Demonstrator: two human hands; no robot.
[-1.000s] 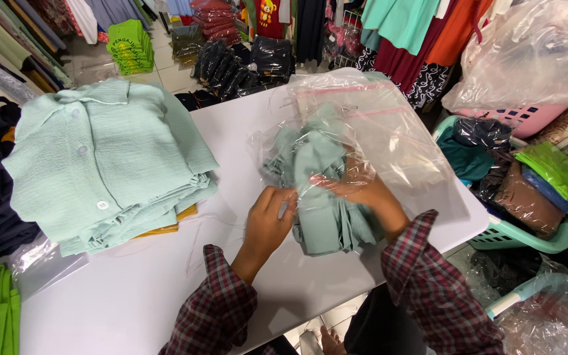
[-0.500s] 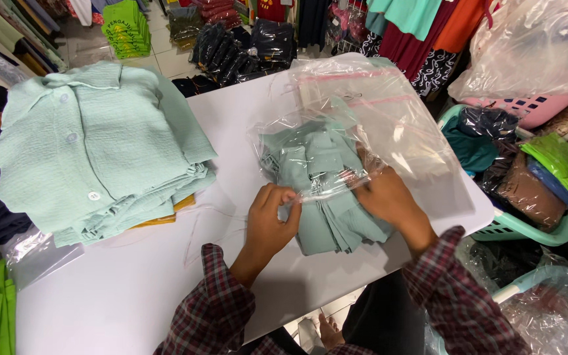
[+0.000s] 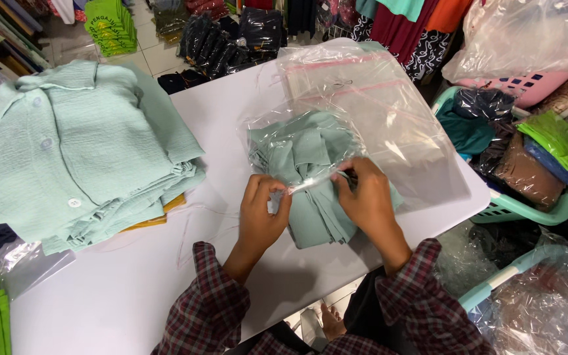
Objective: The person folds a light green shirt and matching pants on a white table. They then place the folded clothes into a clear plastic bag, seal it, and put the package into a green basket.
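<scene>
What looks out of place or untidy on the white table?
Nothing is damaged or spilled. The folded green garment sticks halfway out of its clear bag, whose edge both hands, left and right, pinch.

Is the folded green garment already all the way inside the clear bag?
No, the lower part of the folded garment sticks out below the clear bag, whose edge both hands grip.

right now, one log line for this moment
left hand: pinching clear bag edge | right hand: pinching same edge | folded mint garment: partly bagged | white table
</scene>
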